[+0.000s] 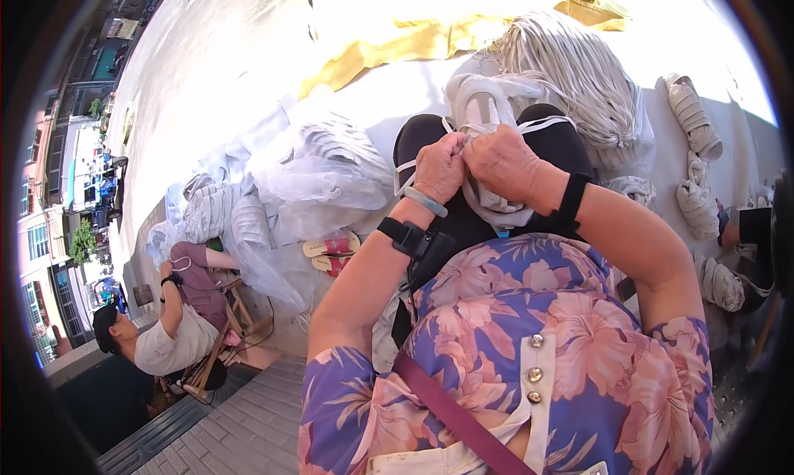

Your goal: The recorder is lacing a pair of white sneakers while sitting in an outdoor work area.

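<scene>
My left hand and my right hand meet over my lap, both pinching a white cord piece that lies across my black-trousered knees. A loop of the cord runs left and right from my fingers. A pale green bangle and a black strap sit on my left wrist, a black band on my right. Just beyond my knees lies a large bundle of white cords.
Clear plastic bags of white pieces are piled at left, with a pair of sandals on the ground. Yellow cloth lies farther off. Tied cord bundles sit at right. Another person sits on a wooden stool at lower left.
</scene>
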A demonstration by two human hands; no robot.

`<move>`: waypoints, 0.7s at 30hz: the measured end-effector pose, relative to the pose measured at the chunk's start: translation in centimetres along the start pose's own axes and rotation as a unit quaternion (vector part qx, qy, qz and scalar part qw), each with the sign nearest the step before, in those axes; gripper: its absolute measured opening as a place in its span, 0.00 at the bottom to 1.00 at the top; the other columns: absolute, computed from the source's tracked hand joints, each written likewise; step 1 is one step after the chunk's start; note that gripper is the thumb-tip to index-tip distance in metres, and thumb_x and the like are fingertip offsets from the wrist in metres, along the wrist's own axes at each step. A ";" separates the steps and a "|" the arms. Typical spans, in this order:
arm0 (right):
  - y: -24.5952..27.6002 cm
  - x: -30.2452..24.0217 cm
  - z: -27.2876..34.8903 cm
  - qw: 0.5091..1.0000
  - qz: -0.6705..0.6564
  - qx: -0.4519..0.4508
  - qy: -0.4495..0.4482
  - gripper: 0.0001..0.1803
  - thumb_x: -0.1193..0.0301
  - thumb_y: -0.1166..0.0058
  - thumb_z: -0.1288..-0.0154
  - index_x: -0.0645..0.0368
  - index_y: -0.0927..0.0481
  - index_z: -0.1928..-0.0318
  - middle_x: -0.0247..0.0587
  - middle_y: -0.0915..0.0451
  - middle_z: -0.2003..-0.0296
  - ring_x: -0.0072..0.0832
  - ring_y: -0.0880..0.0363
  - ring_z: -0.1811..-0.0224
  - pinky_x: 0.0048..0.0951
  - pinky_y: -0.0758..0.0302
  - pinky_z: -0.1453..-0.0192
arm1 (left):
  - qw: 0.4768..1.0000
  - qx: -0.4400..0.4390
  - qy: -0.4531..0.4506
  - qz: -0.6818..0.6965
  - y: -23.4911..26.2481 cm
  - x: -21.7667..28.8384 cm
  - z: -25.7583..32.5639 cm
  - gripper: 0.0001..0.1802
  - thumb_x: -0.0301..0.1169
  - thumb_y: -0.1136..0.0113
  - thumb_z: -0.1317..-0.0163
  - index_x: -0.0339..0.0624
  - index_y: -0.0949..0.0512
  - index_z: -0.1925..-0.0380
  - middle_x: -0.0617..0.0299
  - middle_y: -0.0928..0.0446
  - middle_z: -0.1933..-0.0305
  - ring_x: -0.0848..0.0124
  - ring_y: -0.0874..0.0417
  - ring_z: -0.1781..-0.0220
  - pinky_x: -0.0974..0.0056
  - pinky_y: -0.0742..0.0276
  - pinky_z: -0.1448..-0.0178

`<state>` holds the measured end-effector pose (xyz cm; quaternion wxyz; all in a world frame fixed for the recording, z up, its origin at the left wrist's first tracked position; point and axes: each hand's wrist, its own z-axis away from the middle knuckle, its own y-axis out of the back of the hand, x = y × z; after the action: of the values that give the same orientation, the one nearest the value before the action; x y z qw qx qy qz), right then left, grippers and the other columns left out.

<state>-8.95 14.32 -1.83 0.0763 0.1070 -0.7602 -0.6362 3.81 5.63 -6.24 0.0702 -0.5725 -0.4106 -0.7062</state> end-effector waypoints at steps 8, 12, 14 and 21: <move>2.4 5.2 19.4 0.851 -0.301 0.008 -0.429 0.10 0.71 0.49 0.46 0.64 0.30 0.79 0.50 0.28 0.82 0.46 0.27 0.77 0.40 0.35 0.73 | 0.981 0.046 -0.086 -0.171 -0.2 1.3 1.8 0.14 0.25 0.52 0.49 0.36 0.25 0.61 0.46 0.22 0.70 0.51 0.21 0.68 0.54 0.25 0.62; -0.9 9.1 43.1 0.802 -0.024 -0.119 -0.584 0.11 0.67 0.50 0.47 0.64 0.29 0.77 0.54 0.27 0.79 0.52 0.27 0.72 0.46 0.33 0.68 | 0.974 0.030 -0.082 -0.210 -0.7 2.2 1.5 0.15 0.25 0.52 0.50 0.37 0.26 0.60 0.48 0.23 0.73 0.52 0.21 0.69 0.53 0.25 0.64; -1.2 8.2 47.1 0.783 0.025 -0.142 -0.605 0.10 0.68 0.50 0.47 0.63 0.28 0.78 0.55 0.26 0.77 0.51 0.27 0.70 0.46 0.32 0.66 | 0.972 0.022 -0.077 -0.221 -0.8 2.5 1.5 0.15 0.25 0.52 0.50 0.37 0.27 0.60 0.49 0.23 0.73 0.52 0.21 0.69 0.54 0.25 0.64; 0.0 5.6 31.0 0.830 -0.138 -0.229 -0.489 0.09 0.66 0.47 0.51 0.60 0.23 0.76 0.51 0.23 0.74 0.49 0.25 0.66 0.45 0.29 0.61 | 0.996 0.074 0.047 -0.024 -0.5 1.4 0.6 0.09 0.24 0.44 0.50 0.37 0.30 0.67 0.56 0.24 0.76 0.66 0.22 0.74 0.66 0.25 0.67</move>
<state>-22.14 42.35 -7.50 -0.3722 -0.1346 -0.5080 -0.7650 3.51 6.86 -5.22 0.1148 -0.5215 -0.4718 -0.7016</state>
